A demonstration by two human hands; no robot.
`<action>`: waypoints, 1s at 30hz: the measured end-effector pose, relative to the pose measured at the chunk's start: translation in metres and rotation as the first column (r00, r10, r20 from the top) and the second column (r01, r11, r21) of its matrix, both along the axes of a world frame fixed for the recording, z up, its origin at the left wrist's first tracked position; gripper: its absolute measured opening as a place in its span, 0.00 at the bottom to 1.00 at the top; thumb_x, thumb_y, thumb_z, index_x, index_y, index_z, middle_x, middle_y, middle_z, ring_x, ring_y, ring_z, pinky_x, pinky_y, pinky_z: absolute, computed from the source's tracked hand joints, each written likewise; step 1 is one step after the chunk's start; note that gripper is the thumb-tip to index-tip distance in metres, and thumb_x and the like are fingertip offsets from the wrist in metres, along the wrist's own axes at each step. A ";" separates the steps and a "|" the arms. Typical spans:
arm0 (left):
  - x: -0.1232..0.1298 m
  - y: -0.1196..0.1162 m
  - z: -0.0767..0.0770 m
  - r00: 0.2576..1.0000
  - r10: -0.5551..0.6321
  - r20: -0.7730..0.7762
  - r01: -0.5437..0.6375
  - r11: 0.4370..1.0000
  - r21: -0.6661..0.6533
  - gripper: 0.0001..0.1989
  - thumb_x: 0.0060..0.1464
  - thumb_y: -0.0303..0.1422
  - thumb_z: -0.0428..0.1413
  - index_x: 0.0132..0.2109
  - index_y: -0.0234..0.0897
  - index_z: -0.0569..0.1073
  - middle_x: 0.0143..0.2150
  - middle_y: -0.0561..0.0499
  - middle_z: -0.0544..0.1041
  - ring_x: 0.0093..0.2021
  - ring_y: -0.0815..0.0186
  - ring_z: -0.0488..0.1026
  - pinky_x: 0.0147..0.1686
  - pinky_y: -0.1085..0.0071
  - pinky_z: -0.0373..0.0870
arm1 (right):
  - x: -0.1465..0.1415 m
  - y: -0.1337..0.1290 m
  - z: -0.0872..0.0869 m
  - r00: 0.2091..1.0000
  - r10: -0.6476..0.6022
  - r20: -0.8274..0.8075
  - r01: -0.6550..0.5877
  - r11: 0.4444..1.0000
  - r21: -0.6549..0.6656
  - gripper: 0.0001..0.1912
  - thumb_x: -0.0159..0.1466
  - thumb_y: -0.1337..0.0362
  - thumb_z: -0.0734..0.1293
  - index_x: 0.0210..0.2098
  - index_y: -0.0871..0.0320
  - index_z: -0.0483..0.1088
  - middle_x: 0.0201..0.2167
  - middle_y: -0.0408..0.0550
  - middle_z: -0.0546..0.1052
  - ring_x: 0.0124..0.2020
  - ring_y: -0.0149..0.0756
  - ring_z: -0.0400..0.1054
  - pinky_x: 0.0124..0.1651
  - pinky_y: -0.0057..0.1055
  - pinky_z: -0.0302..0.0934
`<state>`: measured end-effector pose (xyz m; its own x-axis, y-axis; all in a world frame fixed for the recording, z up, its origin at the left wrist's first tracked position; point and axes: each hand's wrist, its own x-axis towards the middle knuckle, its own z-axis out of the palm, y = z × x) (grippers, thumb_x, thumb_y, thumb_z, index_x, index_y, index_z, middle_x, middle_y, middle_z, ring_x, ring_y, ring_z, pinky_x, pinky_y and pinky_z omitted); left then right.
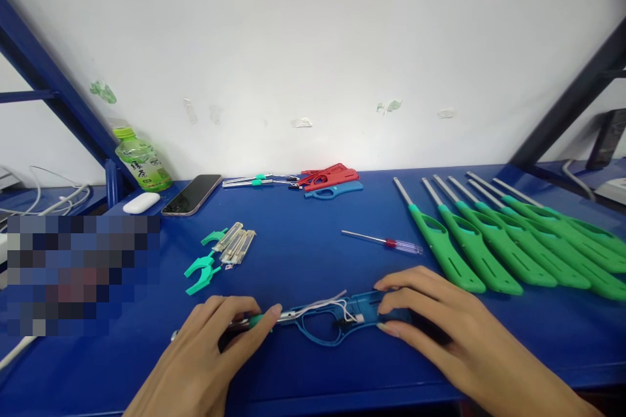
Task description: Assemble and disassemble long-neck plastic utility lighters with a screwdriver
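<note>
A blue lighter half-shell (369,305) lies open side up near the table's front edge, with a trigger loop in its middle. White wires (320,304) run along it to a small black-and-white part (353,320). My left hand (205,339) is closed on the metal tube (287,316) at the shell's left end, thumb and index finger near a green collar. The tube's far end is mostly hidden under that hand. My right hand (450,326) grips the shell's right end between thumb and fingers, covering part of it.
Green lighters (469,254) lie on the right beside a screwdriver (391,244). Teal triggers (201,272) and clear fuel tanks (238,244) lie left. Behind are red shells (337,176), a blue shell (335,191) and metal tubes (247,182). A phone (192,195), white case (141,202) and bottle (141,163) stand back left.
</note>
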<state>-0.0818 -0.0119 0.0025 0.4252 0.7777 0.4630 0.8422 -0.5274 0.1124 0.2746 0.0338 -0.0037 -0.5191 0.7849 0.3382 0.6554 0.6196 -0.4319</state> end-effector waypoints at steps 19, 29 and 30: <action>-0.015 0.006 -0.003 0.995 -0.100 0.010 0.099 0.994 0.043 0.31 0.68 0.23 0.50 0.71 0.56 0.70 0.54 0.50 0.81 0.48 0.65 0.80 0.50 0.75 0.77 | -0.031 -0.001 0.004 0.990 0.142 -0.028 -0.131 0.964 0.232 0.08 0.77 0.64 0.67 0.54 0.51 0.75 0.46 0.43 0.84 0.43 0.37 0.79 0.48 0.35 0.70; -0.010 0.005 -0.005 0.997 -0.015 0.070 0.016 1.000 -0.008 0.20 0.75 0.34 0.53 0.68 0.58 0.74 0.54 0.54 0.82 0.49 0.67 0.81 0.50 0.75 0.78 | -0.033 0.009 0.004 0.990 0.137 -0.038 -0.128 0.974 0.188 0.09 0.78 0.60 0.66 0.49 0.49 0.79 0.44 0.44 0.83 0.41 0.36 0.79 0.44 0.31 0.73; -0.012 0.005 -0.005 0.998 0.018 0.062 -0.018 1.000 0.007 0.18 0.74 0.39 0.55 0.67 0.58 0.74 0.55 0.55 0.82 0.51 0.65 0.81 0.53 0.73 0.78 | -0.033 0.009 0.004 0.990 0.136 -0.045 -0.126 0.976 0.179 0.09 0.78 0.60 0.66 0.49 0.49 0.79 0.44 0.44 0.83 0.41 0.36 0.78 0.44 0.31 0.73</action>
<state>-0.0937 -0.0072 -0.0022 0.3814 0.7815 0.4938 0.8431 -0.5131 0.1609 0.2419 0.0425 0.0006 -0.5896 0.6371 0.4964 0.5411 0.7679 -0.3429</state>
